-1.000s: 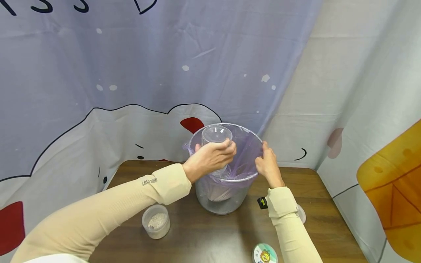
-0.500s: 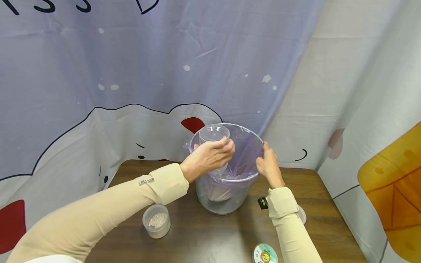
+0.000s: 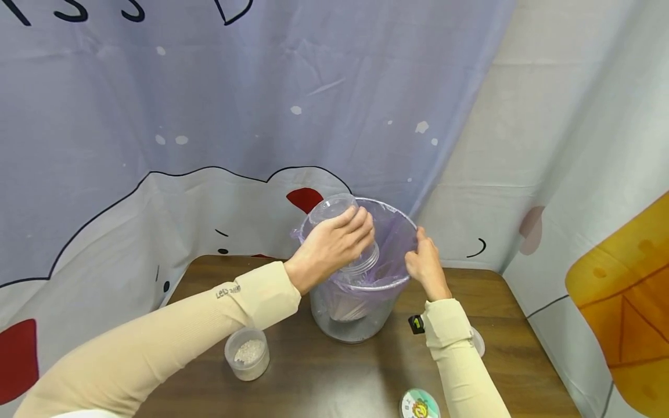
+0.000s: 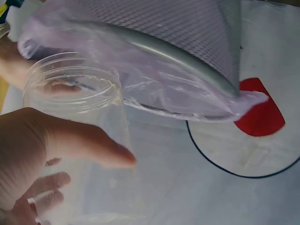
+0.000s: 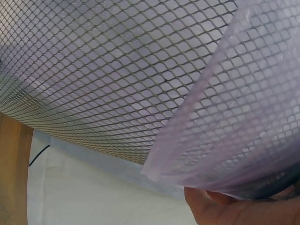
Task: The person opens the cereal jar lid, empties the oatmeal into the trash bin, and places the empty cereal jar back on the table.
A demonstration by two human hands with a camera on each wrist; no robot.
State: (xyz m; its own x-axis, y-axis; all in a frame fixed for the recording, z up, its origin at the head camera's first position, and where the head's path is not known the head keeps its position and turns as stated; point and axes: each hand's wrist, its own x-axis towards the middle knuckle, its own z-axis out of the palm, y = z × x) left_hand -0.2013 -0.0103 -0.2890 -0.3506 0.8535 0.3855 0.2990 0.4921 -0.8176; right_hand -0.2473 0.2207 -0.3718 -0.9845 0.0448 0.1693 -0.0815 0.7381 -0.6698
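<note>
Left grip (image 3: 332,246) holds one clear jar (image 3: 330,209), tipped mouth-down over the opening of a mesh bin (image 3: 382,318), so that, we judge, spill stays inside, while right grip (image 3: 428,267) pinches rim (image 3: 399,212) and purple liner (image 3: 393,252) at right, presumably steadying both on our desk (image 3: 324,386).
</note>
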